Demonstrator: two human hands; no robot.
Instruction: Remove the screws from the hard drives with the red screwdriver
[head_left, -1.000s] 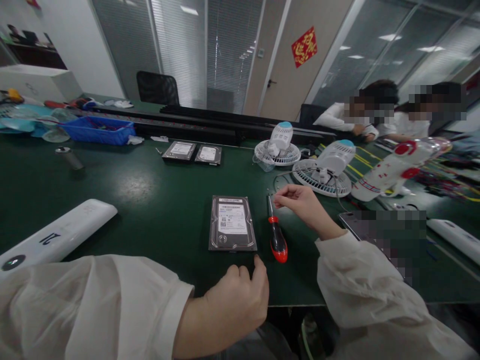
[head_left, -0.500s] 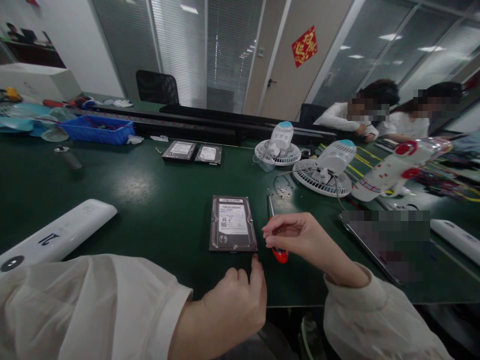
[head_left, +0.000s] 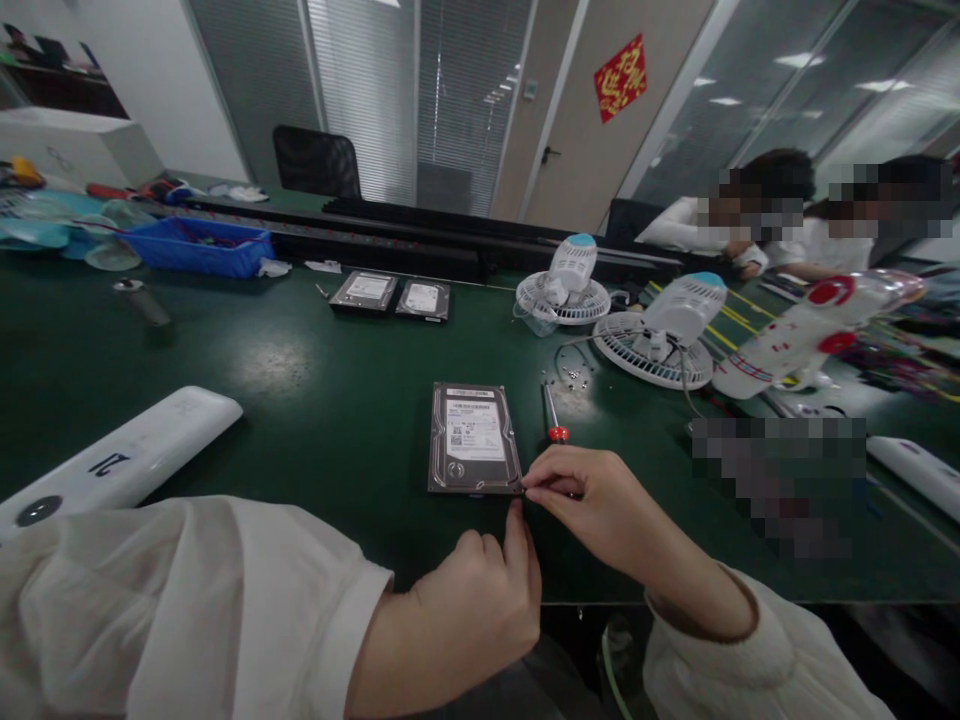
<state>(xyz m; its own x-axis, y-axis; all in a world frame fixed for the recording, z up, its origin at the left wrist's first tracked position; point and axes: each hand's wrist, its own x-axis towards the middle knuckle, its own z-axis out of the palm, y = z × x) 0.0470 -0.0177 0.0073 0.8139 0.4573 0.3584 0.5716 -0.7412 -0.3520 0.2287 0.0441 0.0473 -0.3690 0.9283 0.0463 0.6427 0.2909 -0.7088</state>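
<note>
A hard drive (head_left: 475, 440) lies label up on the green table, a little tilted in my view. My left hand (head_left: 480, 590) is at its near edge, index finger stretched to the near right corner and the other fingers curled; its thumb is hidden. At that same corner, my right hand (head_left: 581, 495) pinches thumb and fingertips together. Whatever may be in the pinch is too small to make out. Just behind the right hand lies a screwdriver (head_left: 555, 415) with a red handle, partly covered by the hand. Several small screws (head_left: 576, 378) are scattered beyond its tip.
Two more hard drives (head_left: 364, 291) lie farther back, near a blue bin (head_left: 202, 250). White fans (head_left: 652, 345) stand at the back right, beside a white and red device (head_left: 810, 335). A white casing (head_left: 120, 455) is at left. Two people (head_left: 750, 215) sit across the table.
My right hand has moved left and slightly down from above the screwdriver to the drive's near right corner, uncovering the top of the red handle. The left index finger stays by that corner.
</note>
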